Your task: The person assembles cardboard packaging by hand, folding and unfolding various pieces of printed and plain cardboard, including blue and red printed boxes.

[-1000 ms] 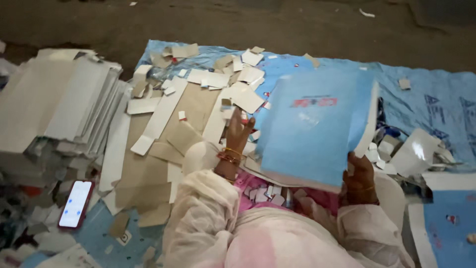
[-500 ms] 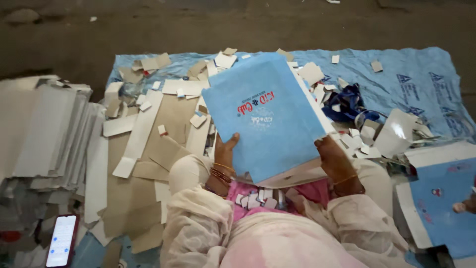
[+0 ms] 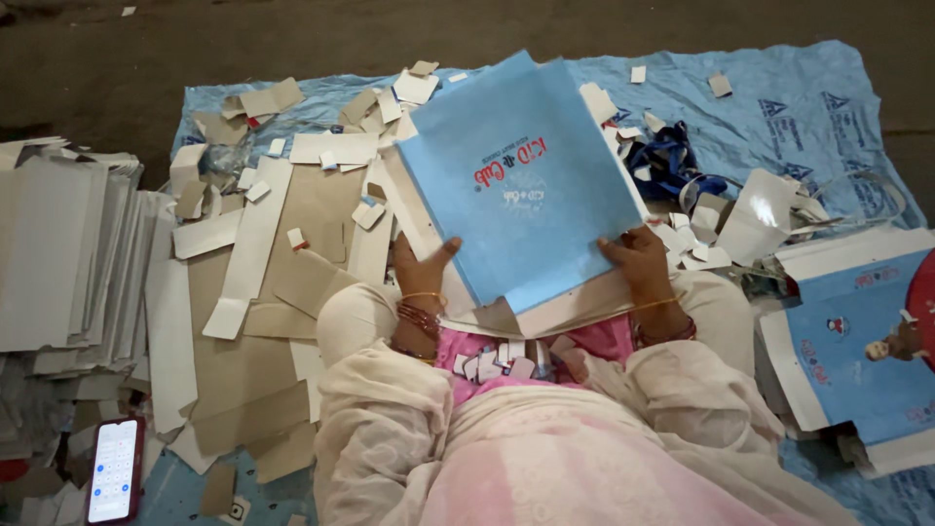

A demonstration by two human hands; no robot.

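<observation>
Centrally, a blue cardboard sheet (image 3: pixel 521 180) with red lettering fills the upper middle of the frame, tilted, its near edge above the person's lap; left hand (image 3: pixel 419 273) grasps the lower left edge, thumb on the blue face; right hand (image 3: pixel 638 263) grasps the lower right edge, fingers curled over it; a paler board lies directly under the sheet, touching it. Small offcuts (image 3: pixel 492 362) rest on the pink cloth of the lap, lower centre. Brown and white card strips (image 3: pixel 258 258) lie scattered left of centre; a stack of white boards (image 3: pixel 58 253) sits at the left edge; a phone (image 3: pixel 114 469) with lit screen lies lower left; a blue tarp (image 3: pixel 799 107) covers the ground, upper right; another printed blue sheet (image 3: pixel 862 346) lies at the right edge.
</observation>
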